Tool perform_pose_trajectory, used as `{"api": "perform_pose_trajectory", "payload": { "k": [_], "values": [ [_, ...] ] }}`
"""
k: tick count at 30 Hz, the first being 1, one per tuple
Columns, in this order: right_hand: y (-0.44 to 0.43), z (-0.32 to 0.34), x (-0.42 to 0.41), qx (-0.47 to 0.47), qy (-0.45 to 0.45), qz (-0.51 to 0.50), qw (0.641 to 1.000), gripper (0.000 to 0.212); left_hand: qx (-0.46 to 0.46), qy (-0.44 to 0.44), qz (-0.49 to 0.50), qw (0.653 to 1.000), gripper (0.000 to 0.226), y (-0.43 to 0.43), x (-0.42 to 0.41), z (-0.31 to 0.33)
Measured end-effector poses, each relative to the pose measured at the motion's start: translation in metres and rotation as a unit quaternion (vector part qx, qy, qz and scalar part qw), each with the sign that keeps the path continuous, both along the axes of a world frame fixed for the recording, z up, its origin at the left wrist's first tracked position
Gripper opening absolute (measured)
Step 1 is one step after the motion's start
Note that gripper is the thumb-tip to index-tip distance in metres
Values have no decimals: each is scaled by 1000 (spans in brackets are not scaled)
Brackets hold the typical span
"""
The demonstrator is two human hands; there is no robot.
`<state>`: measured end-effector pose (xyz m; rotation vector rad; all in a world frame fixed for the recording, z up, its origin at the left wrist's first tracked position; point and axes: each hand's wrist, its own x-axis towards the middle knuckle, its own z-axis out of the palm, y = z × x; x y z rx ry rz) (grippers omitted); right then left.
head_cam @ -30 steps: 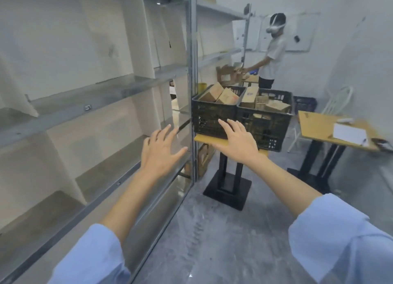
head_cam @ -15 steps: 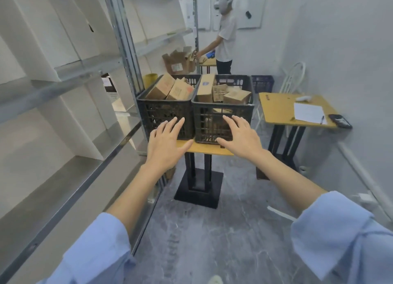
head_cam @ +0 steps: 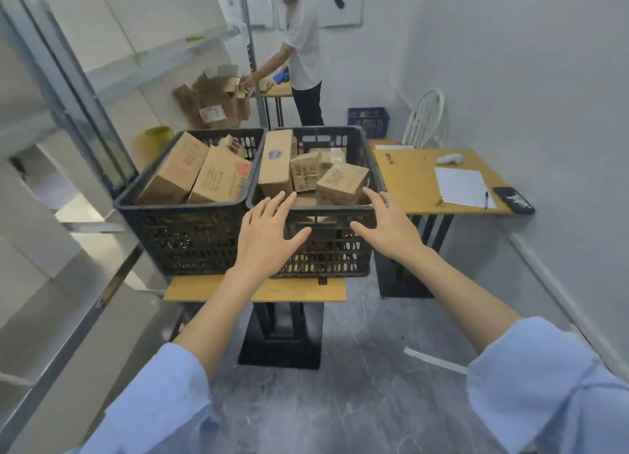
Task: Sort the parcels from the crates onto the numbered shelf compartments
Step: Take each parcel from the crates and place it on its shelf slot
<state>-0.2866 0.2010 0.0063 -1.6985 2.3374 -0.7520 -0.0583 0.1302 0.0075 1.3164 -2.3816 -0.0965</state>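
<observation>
Since a second ago both grips, left hand (head_cam: pixel 263 235) and right hand (head_cam: pixel 388 227), spread and empty, have closed on the right crate (head_cam: pixel 326 249) on the tabletop (head_cam: pixel 299 290), its parcels (head_cam: pixel 340 184) now within reach for picking.

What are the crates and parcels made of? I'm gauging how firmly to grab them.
The two crates look like rigid black plastic: moulded lattice walls, matte finish. The parcels look like brown corrugated cardboard, matte, with folded edges and printed labels; the contents can't be seen.
</observation>
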Motion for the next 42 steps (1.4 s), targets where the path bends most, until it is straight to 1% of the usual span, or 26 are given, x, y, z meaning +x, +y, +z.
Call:
{"api": "perform_pose_trajectory", "payload": {
  "k": [6,11,15,18,20,23,25,29,32,34,36,39,42],
  "values": [
    [-58,-11,-44,0,-40,-6,999,76,28,19,-21,999,71,-69,-54,-17],
    [-109,-21,-70,-5,-74,18,997,77,33,33,-29,998,71,-120,-93,-29],
    [-145,-30,-82,9,-94,37,995,82,57,16,-49,997,73,-165,-119,-32],
    [-167,-37,-91,18,-114,43,992,87,72,22,-58,996,75,-191,-127,-37],
    [-175,-43,-93,36,-117,44,991,93,92,22,-71,993,78,-202,-130,-44],
    [-187,-53,-94,66,-98,39,992,100,113,16,-93,989,82,-218,-134,-53],
    [-195,-56,-96,70,-97,29,992,101,126,18,-108,986,84,-229,-137,-58],
    [-199,-64,-98,39,-124,21,991,98,151,28,-154,976,88,-242,-143,-70],
    [-201,-66,-99,28,-139,17,990,106,191,51,-184,963,88,-248,-146,-77],
    [-205,-67,-97,41,-146,8,988,112,221,67,-198,953,89,-253,-148,-81],
    [-207,-70,-93,51,-172,-5,984,116,236,82,-206,946,89,-255,-150,-84],
    [-207,-72,-88,50,-191,-19,980,113,242,111,-213,940,88,-258,-154,-87],
    [-207,-70,-87,26,-194,-36,980,107,235,139,-212,938,87,-260,-156,-89]
  ]
}}
